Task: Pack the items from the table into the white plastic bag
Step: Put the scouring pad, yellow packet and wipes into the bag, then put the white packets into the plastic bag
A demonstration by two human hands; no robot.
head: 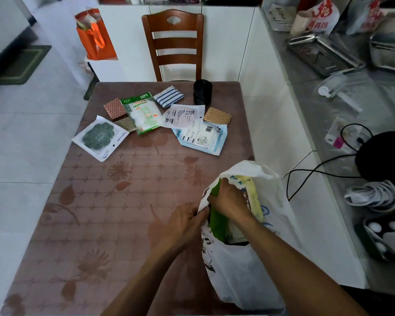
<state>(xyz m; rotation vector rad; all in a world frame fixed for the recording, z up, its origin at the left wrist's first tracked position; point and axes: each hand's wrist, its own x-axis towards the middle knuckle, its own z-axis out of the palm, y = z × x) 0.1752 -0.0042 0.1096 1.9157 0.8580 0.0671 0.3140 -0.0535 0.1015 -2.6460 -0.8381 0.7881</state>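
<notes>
The white plastic bag (244, 270) lies at the table's front right, mouth held wide. My left hand (184, 221) pinches the bag's near rim. My right hand (228, 199) is inside the mouth, gripping a green and yellow packet (219, 222) that sits partly in the bag. Farther back on the table lie several flat packets: a white one with a green disc (99, 136), a green-and-white pack (143, 112), a blue-striped pouch (169, 96), two white printed sachets (184, 116) (201, 137), patterned copper squares (115, 108) (217, 116) and a black roll (202, 91).
The table (123, 201) has a brown flowered cover. A wooden chair (172, 42) stands at its far edge, an orange bag (96, 35) on the floor behind. To the right runs a grey counter (324, 106) with metal trays, cables and a black object (383, 156).
</notes>
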